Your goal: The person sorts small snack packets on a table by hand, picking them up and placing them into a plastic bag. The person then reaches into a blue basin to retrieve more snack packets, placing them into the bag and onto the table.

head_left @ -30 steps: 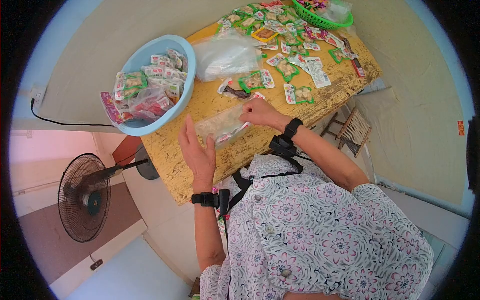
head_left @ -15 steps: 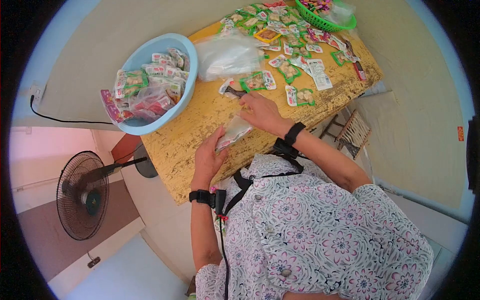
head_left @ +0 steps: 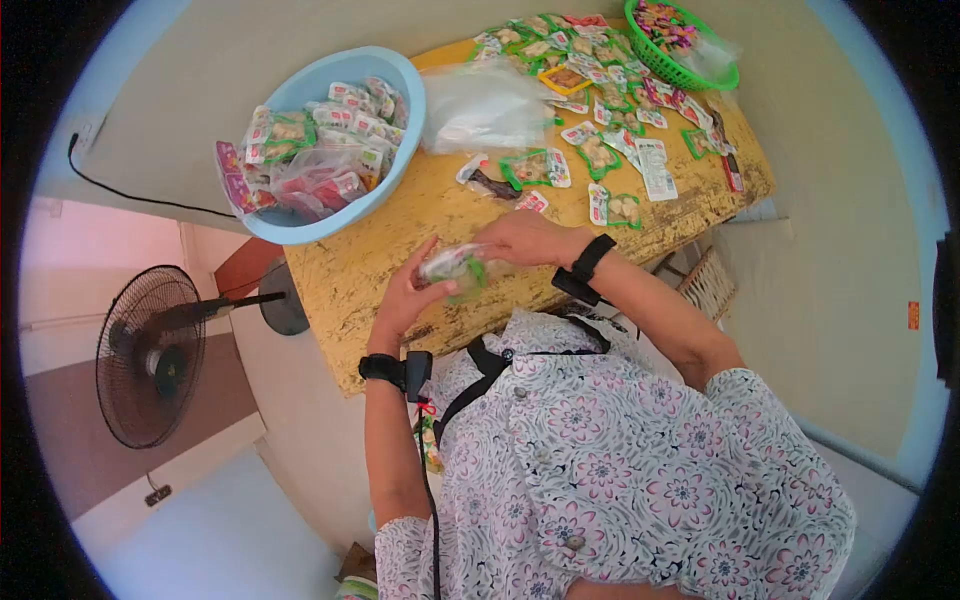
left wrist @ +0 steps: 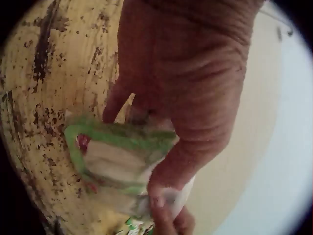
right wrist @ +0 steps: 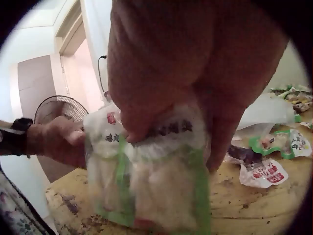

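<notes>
Between both hands, above the near part of the yellow table, is a clear bag with green-edged snack packets in it. The left hand grips its left side, thumb in front and fingers behind. At the bag's other end the right hand pinches the top edge. Seen from the right wrist, two pale packets hang side by side under the right hand. In the left wrist view the left hand has its thumb on the blurred green packet.
A blue basin of packets stands at the table's left. Beside it lie clear plastic bags. Many loose packets cover the back and right, with a green basket at the far corner. A fan stands left of the table.
The long flat bag between the hands is now lifted and bunched, its green packets showing. The left hand has closed round its side. The head view has shifted a little.
</notes>
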A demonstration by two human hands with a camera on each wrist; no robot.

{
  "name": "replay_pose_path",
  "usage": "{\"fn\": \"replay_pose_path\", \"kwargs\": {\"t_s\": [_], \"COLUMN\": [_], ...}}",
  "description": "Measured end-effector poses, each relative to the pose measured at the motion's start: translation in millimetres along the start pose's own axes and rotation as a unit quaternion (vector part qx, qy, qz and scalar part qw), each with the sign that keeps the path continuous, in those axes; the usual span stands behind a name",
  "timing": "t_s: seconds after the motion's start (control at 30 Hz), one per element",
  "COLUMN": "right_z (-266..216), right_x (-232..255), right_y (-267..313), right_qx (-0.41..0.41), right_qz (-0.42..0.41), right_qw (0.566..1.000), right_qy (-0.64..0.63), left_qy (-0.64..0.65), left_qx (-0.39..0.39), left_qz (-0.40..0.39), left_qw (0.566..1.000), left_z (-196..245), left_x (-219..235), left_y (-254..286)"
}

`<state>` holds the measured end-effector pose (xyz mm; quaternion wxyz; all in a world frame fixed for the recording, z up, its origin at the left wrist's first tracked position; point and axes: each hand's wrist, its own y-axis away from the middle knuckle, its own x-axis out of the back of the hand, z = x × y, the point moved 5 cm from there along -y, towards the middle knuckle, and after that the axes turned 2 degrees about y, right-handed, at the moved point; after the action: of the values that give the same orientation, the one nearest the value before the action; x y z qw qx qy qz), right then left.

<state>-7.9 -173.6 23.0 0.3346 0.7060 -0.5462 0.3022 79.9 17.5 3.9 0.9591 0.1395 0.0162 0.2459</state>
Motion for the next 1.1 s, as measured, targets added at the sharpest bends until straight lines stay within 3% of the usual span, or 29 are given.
{"fn": "replay_pose_path", "kwargs": {"t_s": [0.1,0.2,0.3,0.33,0.6,0.77,0.97,1.1], "right_z": [16,29,10,9,10,11,12,14], "right_x": [2,13,61,71,175,203,227,240], "right_y": [2,14,25,27,17,-32,-126,-181], "right_qx": [0.004,-0.062,-0.121,-0.110,-0.154,-0.093,-0.109,-0.066], "right_qz": [0.012,0.047,0.079,0.128,0.224,0.283,0.217,0.241], "right_qw": [0.997,0.977,0.952,0.937,0.917,0.916,0.956,0.948], "right_qy": [-0.076,-0.197,-0.269,-0.305,-0.292,-0.269,-0.166,-0.197], "left_qy": [0.121,0.191,0.207,0.205,0.218,0.253,0.286,0.319], "left_qx": [0.025,0.037,0.043,0.046,0.073,0.062,0.036,0.045], "left_qz": [0.032,0.077,0.133,0.154,0.215,0.235,0.260,0.249], "left_qw": [0.992,0.978,0.968,0.966,0.949,0.936,0.922,0.913], "left_z": [-19,-31,-47,-51,-66,-74,-80,-82], "left_x": [12,19,29,32,34,35,36,43], "left_y": [7,15,19,22,57,68,71,72]}}
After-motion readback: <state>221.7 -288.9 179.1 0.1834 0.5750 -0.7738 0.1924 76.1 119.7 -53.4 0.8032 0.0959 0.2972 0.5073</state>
